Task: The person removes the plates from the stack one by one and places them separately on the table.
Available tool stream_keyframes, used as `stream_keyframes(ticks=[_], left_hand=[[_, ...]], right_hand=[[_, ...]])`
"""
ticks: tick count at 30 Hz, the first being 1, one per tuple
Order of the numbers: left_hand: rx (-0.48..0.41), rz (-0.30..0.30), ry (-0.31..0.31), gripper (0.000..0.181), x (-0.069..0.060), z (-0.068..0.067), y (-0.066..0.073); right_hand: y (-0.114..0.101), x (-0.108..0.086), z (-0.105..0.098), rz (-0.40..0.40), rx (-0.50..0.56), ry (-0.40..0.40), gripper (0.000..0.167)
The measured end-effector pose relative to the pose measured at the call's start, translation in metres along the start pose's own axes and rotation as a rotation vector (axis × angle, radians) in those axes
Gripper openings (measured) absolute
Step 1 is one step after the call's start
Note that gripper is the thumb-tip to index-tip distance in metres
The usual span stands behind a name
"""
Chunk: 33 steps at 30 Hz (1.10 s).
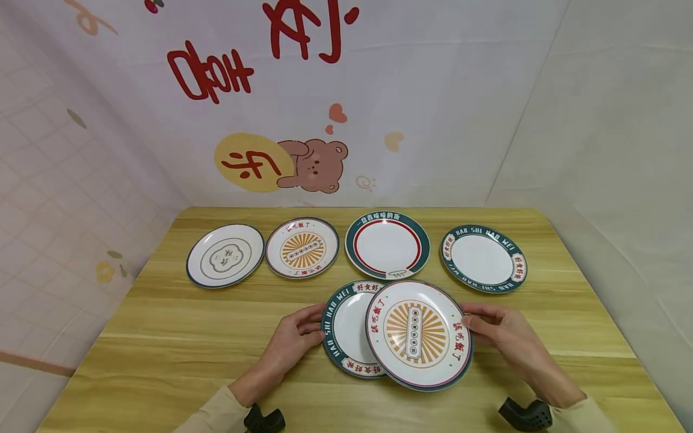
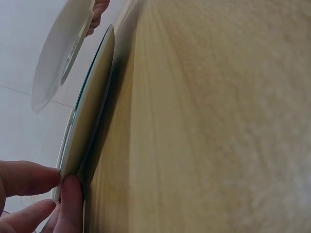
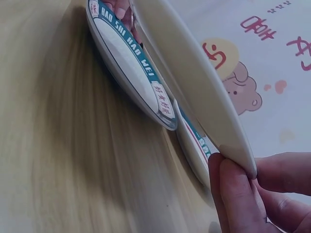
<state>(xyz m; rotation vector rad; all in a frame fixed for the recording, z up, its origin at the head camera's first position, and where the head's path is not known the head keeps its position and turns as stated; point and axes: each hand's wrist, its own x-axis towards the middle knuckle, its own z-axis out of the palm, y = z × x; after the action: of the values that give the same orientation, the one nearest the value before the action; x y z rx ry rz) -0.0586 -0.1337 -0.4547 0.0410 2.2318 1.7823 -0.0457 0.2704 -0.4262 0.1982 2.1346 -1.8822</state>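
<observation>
My left hand (image 1: 292, 340) pinches the left rim of a green-banded plate (image 1: 346, 325) with white lettering. In the left wrist view this plate (image 2: 90, 111) is low over the table, slightly tilted. My right hand (image 1: 506, 334) grips the right edge of a white plate (image 1: 379, 355) with an orange sunburst and red characters. That sunburst plate is raised and overlaps the green-banded one in the head view, hiding its right part. From the right wrist, its pale underside (image 3: 194, 82) shows, with thumb and fingers on the rim.
Along the back of the wooden table (image 1: 178, 343) stand a plate with a grey emblem (image 1: 200, 258), another sunburst plate (image 1: 276, 246), a plate with a red ring (image 1: 387, 246) and a second green-banded lettered plate (image 1: 483, 258). Behind them rises a printed cloth backdrop (image 1: 433, 90).
</observation>
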Motion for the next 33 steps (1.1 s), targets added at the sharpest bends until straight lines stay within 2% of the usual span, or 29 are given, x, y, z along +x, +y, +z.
stream_keyframes(ticks=[6, 18, 26, 33], left_hand=[[0.004, -0.002, -0.006, 0.055, 0.001, 0.0, 0.0], [0.008, -0.006, -0.013, 0.054, 0.001, -0.001, 0.002], [0.007, -0.022, -0.019, 0.054, 0.001, 0.0, 0.001], [0.014, -0.014, -0.02, 0.054, 0.001, 0.0, 0.0]], right_hand=[[-0.001, -0.003, -0.008, 0.034, -0.023, 0.037, 0.056], [0.005, -0.006, -0.022, 0.054, -0.066, 0.087, 0.056], [0.011, -0.009, -0.033, 0.046, -0.04, 0.106, 0.05], [0.014, -0.011, -0.044, 0.03, -0.018, 0.111, 0.043]])
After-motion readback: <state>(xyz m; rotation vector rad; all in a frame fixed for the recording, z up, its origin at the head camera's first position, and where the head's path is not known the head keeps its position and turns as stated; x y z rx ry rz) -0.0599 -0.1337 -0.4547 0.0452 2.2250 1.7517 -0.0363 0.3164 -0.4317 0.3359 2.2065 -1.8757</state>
